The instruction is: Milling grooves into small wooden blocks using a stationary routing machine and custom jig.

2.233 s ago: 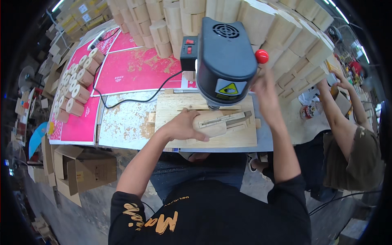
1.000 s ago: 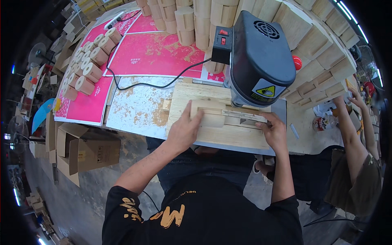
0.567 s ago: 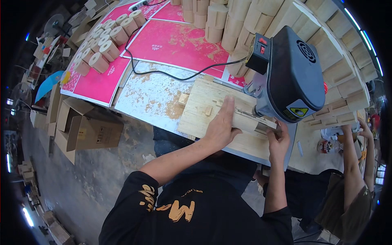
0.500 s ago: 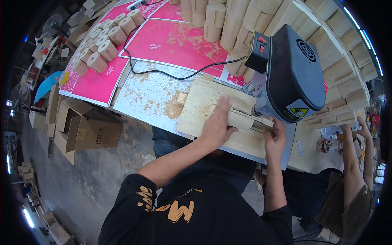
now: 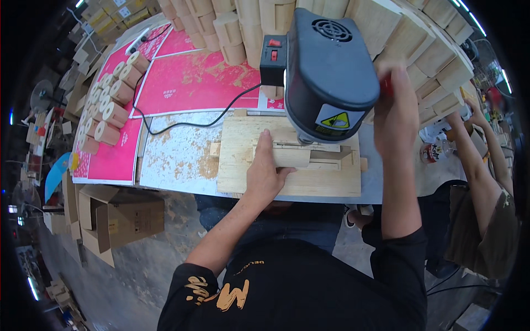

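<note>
A wooden cylinder [image 5: 293, 158] lies on its side in a slot of the flat wooden jig board [image 5: 331, 185]. My left hand [image 5: 266, 175] grips its left part, thumb on the near side and fingers over the top. Directly above it stands the black drill press [image 5: 331, 66], whose housing hides most of the bit. At the right of that housing, my right hand [image 5: 396, 118] is raised and closed around a red knob [image 5: 386, 86]. Motion smears the fingers of this hand somewhat.
Several bored wooden cylinders [image 5: 115, 115] stand on pink sheets at the left. Tall stacks of wood pieces [image 5: 411, 41] rise behind the press. A black cord [image 5: 204, 126] crosses the dusty tabletop. An opened carton [image 5: 135, 220] sits on the floor. A co-worker's arms [image 5: 477, 149] reach in at the right.
My right hand has left the cylinder's right end and risen to the red knob on the press. My left hand has stayed on the cylinder. The whole view has shifted.
</note>
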`<move>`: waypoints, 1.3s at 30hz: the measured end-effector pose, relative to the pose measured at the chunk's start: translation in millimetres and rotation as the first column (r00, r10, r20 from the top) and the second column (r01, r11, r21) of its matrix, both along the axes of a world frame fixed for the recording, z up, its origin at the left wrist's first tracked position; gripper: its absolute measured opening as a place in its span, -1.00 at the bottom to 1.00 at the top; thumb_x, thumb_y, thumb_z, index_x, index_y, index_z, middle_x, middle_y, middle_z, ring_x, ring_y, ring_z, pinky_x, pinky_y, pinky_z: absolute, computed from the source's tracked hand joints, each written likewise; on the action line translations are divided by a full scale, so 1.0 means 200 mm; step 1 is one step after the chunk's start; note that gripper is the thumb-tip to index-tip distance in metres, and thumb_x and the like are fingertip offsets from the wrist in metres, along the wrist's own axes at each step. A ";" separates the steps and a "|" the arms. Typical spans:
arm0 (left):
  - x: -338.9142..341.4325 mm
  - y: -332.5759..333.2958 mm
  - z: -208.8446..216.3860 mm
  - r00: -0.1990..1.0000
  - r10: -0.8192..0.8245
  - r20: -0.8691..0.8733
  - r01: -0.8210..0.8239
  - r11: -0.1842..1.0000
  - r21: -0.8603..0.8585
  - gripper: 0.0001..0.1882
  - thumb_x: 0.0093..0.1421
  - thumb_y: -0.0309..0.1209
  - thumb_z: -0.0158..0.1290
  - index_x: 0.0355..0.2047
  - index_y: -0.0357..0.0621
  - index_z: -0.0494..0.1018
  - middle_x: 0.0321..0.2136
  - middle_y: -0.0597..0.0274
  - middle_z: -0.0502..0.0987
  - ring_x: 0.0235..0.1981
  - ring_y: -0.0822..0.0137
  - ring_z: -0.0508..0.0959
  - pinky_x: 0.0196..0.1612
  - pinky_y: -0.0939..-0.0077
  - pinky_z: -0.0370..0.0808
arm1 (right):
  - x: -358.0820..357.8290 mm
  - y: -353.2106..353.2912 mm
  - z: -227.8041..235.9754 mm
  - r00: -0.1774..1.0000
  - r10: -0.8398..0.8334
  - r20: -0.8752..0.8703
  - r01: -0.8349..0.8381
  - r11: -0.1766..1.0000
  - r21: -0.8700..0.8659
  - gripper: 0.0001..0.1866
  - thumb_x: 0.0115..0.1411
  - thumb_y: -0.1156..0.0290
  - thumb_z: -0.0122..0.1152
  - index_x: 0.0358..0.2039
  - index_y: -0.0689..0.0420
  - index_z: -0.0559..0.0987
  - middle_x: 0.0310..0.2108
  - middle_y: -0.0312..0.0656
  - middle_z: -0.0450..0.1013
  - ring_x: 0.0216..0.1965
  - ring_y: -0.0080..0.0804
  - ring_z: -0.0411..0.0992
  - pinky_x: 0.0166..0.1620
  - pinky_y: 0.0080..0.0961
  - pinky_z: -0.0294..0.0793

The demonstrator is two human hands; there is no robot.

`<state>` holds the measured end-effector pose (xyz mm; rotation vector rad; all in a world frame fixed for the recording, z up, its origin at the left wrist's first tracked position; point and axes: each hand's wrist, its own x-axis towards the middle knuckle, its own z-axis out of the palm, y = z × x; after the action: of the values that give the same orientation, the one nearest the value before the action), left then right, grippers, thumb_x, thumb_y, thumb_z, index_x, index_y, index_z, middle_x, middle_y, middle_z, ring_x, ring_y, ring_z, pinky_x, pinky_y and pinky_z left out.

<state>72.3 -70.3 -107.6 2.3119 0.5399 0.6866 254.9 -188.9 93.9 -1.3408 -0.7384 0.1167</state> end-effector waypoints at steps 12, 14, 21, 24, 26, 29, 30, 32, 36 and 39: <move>0.00 -0.03 0.02 0.999 -0.033 -0.003 0.033 0.998 -0.059 0.20 -0.06 -0.41 0.45 0.42 -0.45 -0.12 0.33 -0.41 0.16 0.33 -0.27 0.27 0.29 0.15 0.36 | -0.13 -0.33 -0.67 0.406 0.016 0.914 0.155 0.984 -0.087 -0.82 0.09 0.26 0.29 -0.38 0.10 0.60 -0.19 -0.18 0.59 -0.27 -0.14 0.45 -0.11 -0.15 0.40; 0.02 -0.04 0.03 1.000 -0.017 -0.015 0.016 0.997 -0.071 0.21 -0.06 -0.40 0.45 0.42 -0.46 -0.14 0.33 -0.42 0.16 0.32 -0.27 0.28 0.28 0.15 0.37 | -0.08 -0.32 -0.57 0.510 0.021 0.860 0.020 0.999 -0.036 -0.80 0.22 0.27 0.23 -0.27 0.12 0.59 -0.25 -0.16 0.56 -0.39 -0.26 0.44 -0.21 -0.22 0.41; 0.13 -0.16 0.06 0.998 -0.011 -0.062 0.004 0.994 -0.111 0.28 -0.04 -0.39 0.44 0.42 -0.51 -0.28 0.29 -0.51 0.18 0.24 -0.33 0.36 0.15 0.11 0.45 | -0.04 -0.04 0.03 0.990 -0.031 0.139 0.050 0.989 -0.136 -0.74 0.49 0.34 -0.13 -0.21 0.22 0.48 -0.39 -0.23 0.47 -0.45 -0.64 0.33 -0.35 -0.59 0.30; 0.10 -0.16 0.04 1.000 -0.004 -0.027 0.000 0.990 -0.143 0.31 -0.05 -0.42 0.43 0.43 -0.48 -0.34 0.29 -0.51 0.18 0.23 -0.35 0.37 0.14 0.11 0.46 | -0.15 -0.15 -0.17 0.989 0.038 0.140 -0.045 0.998 0.050 -0.74 0.47 0.35 -0.08 -0.31 0.20 0.48 -0.42 -0.20 0.45 -0.48 -0.56 0.32 -0.36 -0.55 0.28; 0.13 -0.18 0.05 1.000 -0.021 -0.009 0.020 0.995 -0.096 0.31 -0.05 -0.43 0.43 0.43 -0.48 -0.33 0.28 -0.50 0.19 0.23 -0.34 0.37 0.15 0.12 0.46 | -0.17 -0.24 -0.45 0.794 -0.056 0.605 -0.066 0.982 0.177 -0.86 0.32 0.40 0.11 -0.36 0.19 0.50 -0.37 -0.16 0.50 -0.49 -0.40 0.35 -0.35 -0.48 0.30; 0.12 -0.18 0.04 0.999 -0.037 -0.009 0.036 0.998 -0.043 0.29 -0.04 -0.44 0.43 0.44 -0.47 -0.32 0.28 -0.47 0.20 0.24 -0.31 0.37 0.15 0.13 0.46 | -0.15 -0.30 -0.69 0.625 -0.046 0.780 0.066 0.998 0.005 -0.93 0.12 0.45 0.22 -0.40 0.16 0.53 -0.30 -0.14 0.55 -0.50 -0.26 0.36 -0.35 -0.39 0.31; 0.13 -0.18 0.04 0.999 -0.049 -0.011 0.048 0.998 -0.045 0.28 -0.03 -0.44 0.42 0.44 -0.45 -0.31 0.28 -0.45 0.21 0.25 -0.30 0.36 0.15 0.14 0.46 | -0.11 -0.29 -0.73 0.517 -0.060 0.854 0.116 0.993 0.000 -0.92 0.08 0.46 0.23 -0.39 0.15 0.54 -0.27 -0.14 0.56 -0.48 -0.25 0.37 -0.34 -0.37 0.32; 0.13 -0.17 0.05 0.998 -0.066 0.001 0.066 0.997 -0.049 0.27 -0.03 -0.44 0.42 0.45 -0.44 -0.29 0.29 -0.44 0.21 0.26 -0.28 0.35 0.18 0.14 0.45 | -0.08 -0.28 -0.72 0.403 -0.069 0.913 0.167 0.986 0.000 -0.90 0.03 0.47 0.23 -0.39 0.13 0.55 -0.23 -0.14 0.57 -0.47 -0.24 0.38 -0.34 -0.34 0.32; 0.08 -0.05 0.12 0.986 -0.166 -0.003 0.164 0.974 -0.160 0.26 -0.07 -0.40 0.45 0.45 -0.41 -0.20 0.30 -0.38 0.22 0.30 -0.20 0.33 0.29 0.17 0.35 | -0.07 -0.30 -0.46 0.464 0.073 0.883 0.010 0.996 -0.087 -0.89 0.23 0.40 0.20 -0.27 0.14 0.57 -0.17 -0.10 0.55 -0.41 -0.32 0.42 -0.30 -0.37 0.38; 0.12 0.12 0.09 0.957 -0.290 -0.014 0.248 0.842 -0.479 0.27 -0.12 -0.34 0.48 0.44 -0.42 -0.13 0.31 -0.36 0.22 0.33 -0.17 0.29 0.36 0.18 0.27 | -0.05 -0.13 -0.09 0.944 0.003 0.330 0.020 0.998 -0.065 -0.54 0.48 0.13 -0.09 0.19 0.21 0.38 -0.23 -0.16 0.45 -0.37 -0.44 0.37 -0.18 -0.42 0.40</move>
<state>95.7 -45.4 -89.1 1.9032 0.3582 0.2765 244.3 -215.8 76.3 -1.4460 -1.0180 -0.0943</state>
